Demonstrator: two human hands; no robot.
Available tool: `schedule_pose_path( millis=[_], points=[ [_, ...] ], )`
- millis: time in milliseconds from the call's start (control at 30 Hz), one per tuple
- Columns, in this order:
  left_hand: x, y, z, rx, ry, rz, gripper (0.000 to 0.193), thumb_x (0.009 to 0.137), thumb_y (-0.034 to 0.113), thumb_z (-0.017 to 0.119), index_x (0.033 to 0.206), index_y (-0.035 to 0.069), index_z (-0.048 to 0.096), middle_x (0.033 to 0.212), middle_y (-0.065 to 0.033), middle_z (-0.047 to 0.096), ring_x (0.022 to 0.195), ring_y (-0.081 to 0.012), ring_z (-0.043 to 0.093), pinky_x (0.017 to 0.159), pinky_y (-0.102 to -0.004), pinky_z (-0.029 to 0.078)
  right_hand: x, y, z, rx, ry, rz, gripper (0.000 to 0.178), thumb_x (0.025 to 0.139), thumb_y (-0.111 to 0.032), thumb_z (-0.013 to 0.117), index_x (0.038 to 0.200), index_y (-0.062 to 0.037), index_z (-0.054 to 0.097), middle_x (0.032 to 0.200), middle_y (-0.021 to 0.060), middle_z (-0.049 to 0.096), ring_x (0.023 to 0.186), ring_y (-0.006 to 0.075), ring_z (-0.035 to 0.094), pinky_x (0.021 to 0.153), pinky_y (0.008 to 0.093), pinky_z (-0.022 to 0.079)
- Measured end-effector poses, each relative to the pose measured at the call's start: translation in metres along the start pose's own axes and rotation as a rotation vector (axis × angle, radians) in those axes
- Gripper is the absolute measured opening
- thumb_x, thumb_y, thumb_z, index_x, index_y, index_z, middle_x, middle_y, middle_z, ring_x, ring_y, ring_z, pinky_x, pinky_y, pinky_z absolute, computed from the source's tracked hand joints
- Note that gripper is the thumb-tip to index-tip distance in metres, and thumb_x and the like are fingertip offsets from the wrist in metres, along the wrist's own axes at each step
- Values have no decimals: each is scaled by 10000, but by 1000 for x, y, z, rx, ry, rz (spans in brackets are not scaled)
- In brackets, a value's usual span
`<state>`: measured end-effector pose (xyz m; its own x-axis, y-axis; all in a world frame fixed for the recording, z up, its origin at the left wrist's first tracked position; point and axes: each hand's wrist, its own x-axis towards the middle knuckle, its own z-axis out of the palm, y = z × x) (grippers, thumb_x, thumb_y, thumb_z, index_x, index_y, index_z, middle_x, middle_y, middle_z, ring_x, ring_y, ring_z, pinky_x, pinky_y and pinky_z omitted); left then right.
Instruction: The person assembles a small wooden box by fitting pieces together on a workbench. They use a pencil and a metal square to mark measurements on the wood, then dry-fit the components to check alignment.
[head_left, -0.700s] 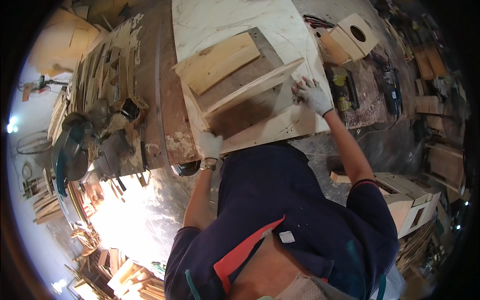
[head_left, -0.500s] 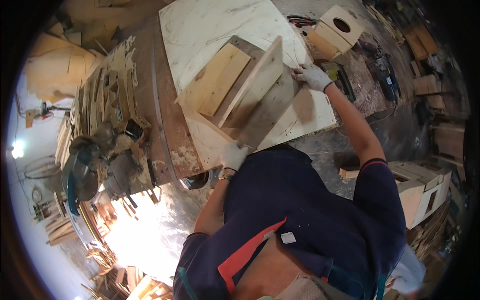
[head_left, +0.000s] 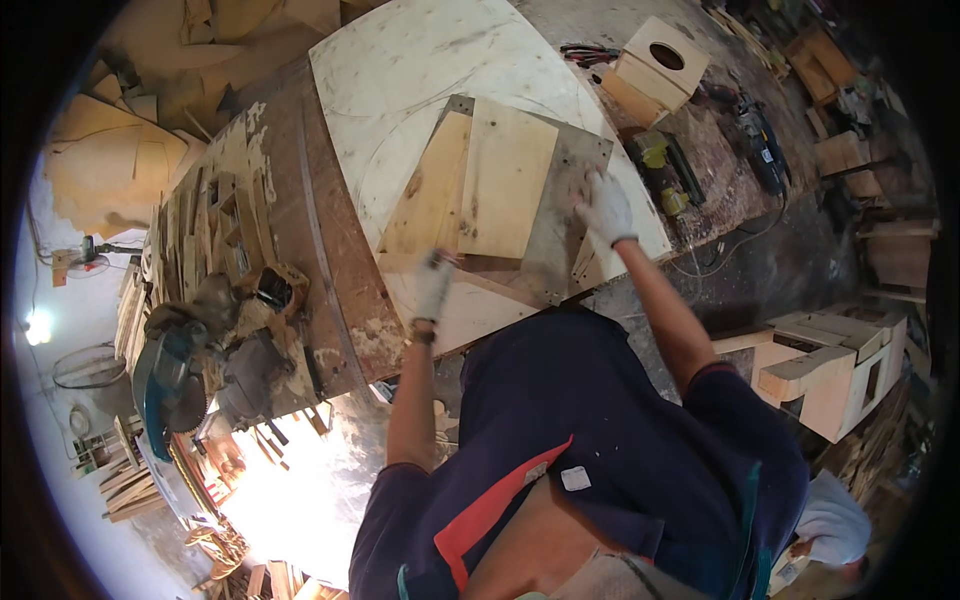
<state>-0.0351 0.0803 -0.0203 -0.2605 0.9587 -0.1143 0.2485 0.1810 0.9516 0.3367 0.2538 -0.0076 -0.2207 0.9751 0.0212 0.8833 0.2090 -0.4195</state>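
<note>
Two pale wooden boards lie side by side: a narrower left board [head_left: 425,190] and a wider right board [head_left: 508,178]. Under them is a grey-brown wooden panel [head_left: 568,205], set askew on a large white sheet [head_left: 375,85]. My left hand [head_left: 433,288], in a light glove with darker fingertips, is at the lower end of the left board, its fingers stretched toward that edge and slightly blurred. Over the right part of the grey-brown panel is my gloved right hand [head_left: 608,208], fingers spread and holding nothing.
Right of the sheet are a yellow-green power tool [head_left: 660,160], a corded blue-black tool [head_left: 765,150] and a wooden box with a round hole [head_left: 665,60]. A circular-blade saw [head_left: 175,375] stands at left, near wood strips [head_left: 190,220]. Wooden cabinets [head_left: 830,370] are at lower right.
The right board, tilted up on edge before, now lies flat beside the left one. The grey-brown panel has turned. My left hand moved left and up; my right hand moved down and slightly left.
</note>
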Motion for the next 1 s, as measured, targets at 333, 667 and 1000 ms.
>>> schedule_pose_path(
  millis=[333,667,1000],
  points=[
    [143,-21,-99,953,186,37,481,976,491,670,1205,72,732,1205,-230,698,1123,-430,690,947,-547,556,-110,-54,37,-7,-157,210,870,978,-504,692,1664,-66,384,1687,368,343,1596,546,272,1299,636,230],
    [99,-22,-63,917,192,-52,469,968,495,660,1148,65,713,1161,-231,675,1082,-451,691,901,-568,565,-115,-47,38,-9,-153,150,881,957,-505,710,1647,-47,409,1676,401,331,1603,552,250,1294,671,202],
    [-24,-18,-26,781,353,-250,483,933,481,731,1066,22,662,1098,-242,661,1007,-467,685,847,-559,536,-50,0,32,17,-95,-36,752,1014,-499,650,1598,-54,484,1586,370,480,1544,581,339,1267,673,257]
  ],
)
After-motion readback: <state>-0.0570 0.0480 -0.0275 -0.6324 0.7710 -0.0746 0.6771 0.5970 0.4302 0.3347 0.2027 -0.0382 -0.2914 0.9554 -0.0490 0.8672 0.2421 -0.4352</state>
